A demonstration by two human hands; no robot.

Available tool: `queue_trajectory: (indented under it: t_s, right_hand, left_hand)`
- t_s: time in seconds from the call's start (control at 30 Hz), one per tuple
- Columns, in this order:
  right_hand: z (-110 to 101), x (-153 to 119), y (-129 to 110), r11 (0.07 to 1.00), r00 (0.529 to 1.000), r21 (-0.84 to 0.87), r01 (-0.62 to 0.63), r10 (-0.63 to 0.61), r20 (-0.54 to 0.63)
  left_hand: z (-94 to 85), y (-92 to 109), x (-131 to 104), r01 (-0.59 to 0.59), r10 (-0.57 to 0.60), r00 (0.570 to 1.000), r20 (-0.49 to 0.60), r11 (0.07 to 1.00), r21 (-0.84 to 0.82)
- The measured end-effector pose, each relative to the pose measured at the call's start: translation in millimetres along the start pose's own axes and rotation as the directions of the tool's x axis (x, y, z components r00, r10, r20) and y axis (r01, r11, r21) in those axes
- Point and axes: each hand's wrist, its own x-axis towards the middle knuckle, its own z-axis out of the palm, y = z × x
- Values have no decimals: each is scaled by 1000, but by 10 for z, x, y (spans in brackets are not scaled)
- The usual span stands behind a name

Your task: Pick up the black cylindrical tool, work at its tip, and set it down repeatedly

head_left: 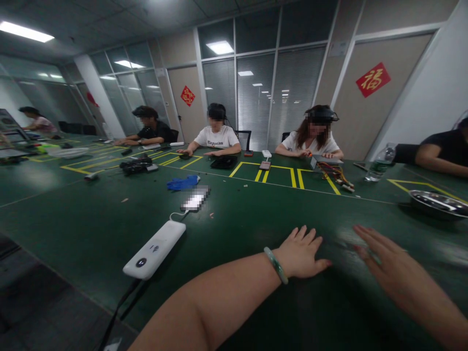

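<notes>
My left hand lies palm down on the green table, fingers spread, holding nothing. A green bangle circles that wrist. To its right, my right hand is slightly blurred, its fingers stretched out and the thumb apart, with nothing in it. Whether its palm touches the tabletop I cannot tell. Left of my arm rests a white power bank with a black strap. A short white cable joins it to a phone with a lit screen. Just behind the phone is a blue glove.
Several people sit across the table, some with headsets. A metal bowl and a plastic bottle stand at the right. A grey box with coloured wires lies opposite me. Black cables are heaped at left, among yellow tape outlines.
</notes>
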Motion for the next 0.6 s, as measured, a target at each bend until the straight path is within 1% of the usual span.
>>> queue_trajectory:
  t_s: [0.03,0.07,0.1,0.13,0.17,0.23,0.3,0.37,0.47,0.53,0.57,0.6]
  right_hand:
    - [178,89,-206,1000,1000,-18,0,0,28]
    - [337,167,-413,1000,997,-24,15,-13,80]
    - [472,230,-604,999,987,0,51,-51,151]
    - [576,278,-762,995,970,41,89,-96,222]
    - [650,309,-877,990,954,83,112,-130,271]
    - [716,325,-980,984,938,132,117,-153,310]
    - [707,302,-967,984,936,141,108,-148,320]
    - [667,269,-927,984,933,134,115,-153,326]
    - [607,254,-848,985,923,101,136,-163,348]
    - [562,260,-678,992,932,42,121,-128,339]
    - [524,255,-522,996,946,-7,85,-78,316]
    - [469,234,-313,997,964,-74,21,0,267]
  left_hand:
    - [41,-6,8,-6,7,1000,-23,999,48]
    - [89,-16,20,-11,16,999,-49,994,109]
    - [144,-33,33,-28,38,998,-55,984,177]
    - [203,-56,47,-37,48,998,-39,969,244]
    - [264,-85,62,-40,53,998,-40,961,275]
    - [379,-156,88,-38,53,997,-48,961,275]
    - [467,-227,102,-57,78,994,-73,966,250]
    - [503,-272,100,-90,115,989,-98,968,236]
    - [428,-257,78,-130,148,985,-86,974,185]
    - [307,-193,62,-124,132,989,-64,986,114]
    - [237,-152,55,-100,104,993,-63,993,68]
    - [169,-109,47,-54,56,996,-73,998,19]
